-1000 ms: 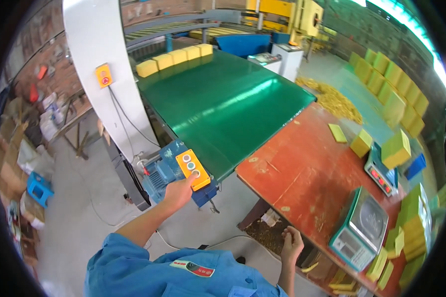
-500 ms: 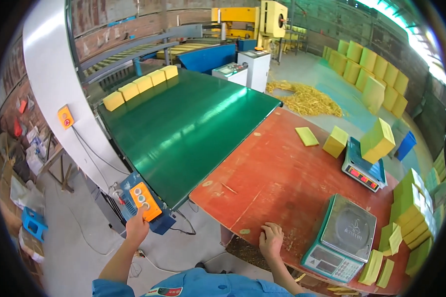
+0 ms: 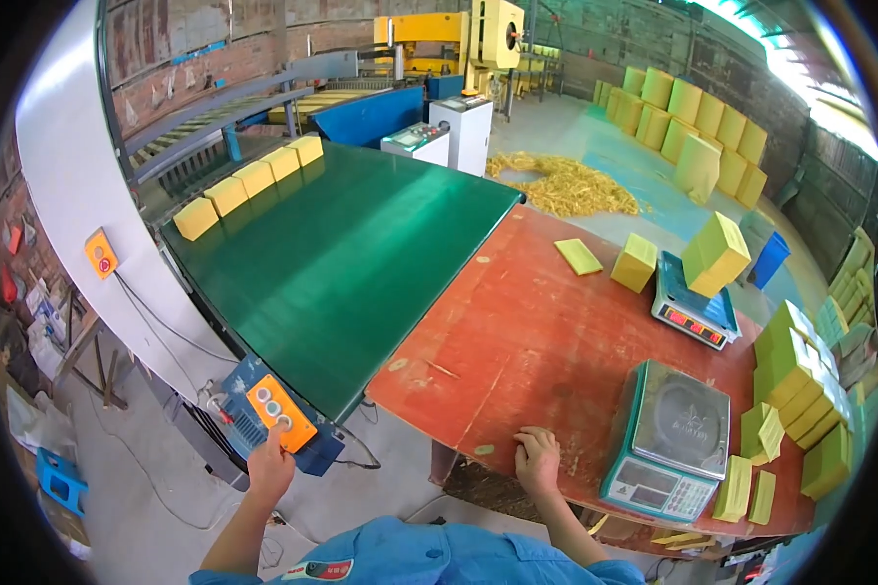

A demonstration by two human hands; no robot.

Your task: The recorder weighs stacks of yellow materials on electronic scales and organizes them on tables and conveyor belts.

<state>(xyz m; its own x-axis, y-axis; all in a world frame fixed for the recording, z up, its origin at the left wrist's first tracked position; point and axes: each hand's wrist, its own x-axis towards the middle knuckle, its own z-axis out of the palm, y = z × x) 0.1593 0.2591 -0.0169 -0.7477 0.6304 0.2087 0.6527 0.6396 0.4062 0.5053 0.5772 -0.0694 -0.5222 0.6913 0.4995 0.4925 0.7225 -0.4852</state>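
My left hand (image 3: 271,466) is at an orange button panel (image 3: 281,413) with a row of round buttons, mounted on a blue box at the belt's near corner. Its index finger stretches onto the lowest button; the other fingers are curled and partly hidden. Nothing is held in my right hand (image 3: 538,461), which rests with loosely bent fingers on the near edge of the red tabletop (image 3: 498,331). A green conveyor belt (image 3: 332,273) lies ahead, with a row of yellow paper-like blocks (image 3: 255,177) across its far left end.
Right of my right hand stands a scale (image 3: 681,419) with a steel plate. Beyond it another scale (image 3: 695,317) carries a yellow block (image 3: 715,255). Yellow stacks (image 3: 800,375) line the table's right side. A white machine post (image 3: 68,166) rises at left; cables (image 3: 180,341) hang beside it.
The whole view has shifted slightly, so the belt and table appear farther left. Both hands keep their places, the left at the buttons and the right on the table edge.
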